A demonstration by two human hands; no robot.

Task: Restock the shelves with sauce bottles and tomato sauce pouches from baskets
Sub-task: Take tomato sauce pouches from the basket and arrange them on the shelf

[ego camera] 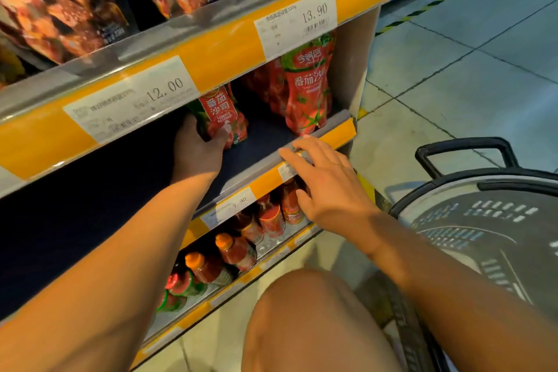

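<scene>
**Pouch going onto the middle shelf, right hand braced on the rail**

Far left, dark snack bags (pixel 60 3) fill the top shelf above the price strip marked 12.00 (pixel 129 100). Beneath it, the person's left hand (pixel 199 148) reaches deep into the middle shelf (pixel 262 130), fingers and thumb wrapped around the lower part of a tomato sauce pouch (pixel 222 115), which stands roughly upright towards the back of the shelf, its foot apparently on the dark board. Much of that shelf to the left of it lies in shadow, and I cannot tell what sits there.

Further right, a group of taller tomato pouches (pixel 305 90) stands at the right end of the same shelf, just behind its front rail. The right hand (pixel 326 187) rests on that rail with fingers spread wide and straight, holding nothing. Below it, sauce bottles (pixel 238 251) line the bottom shelf. At the far right a dark basket (pixel 483 235) sits on the floor; its inside is blurred, so I cannot tell what it holds.

The risk, as I see it: the pouch is soft and narrow at the base, so if released before it settles it may flop forward. A withdrawing wrist could also catch it, and leaning on the rail may jolt the pouches at the right end.
</scene>
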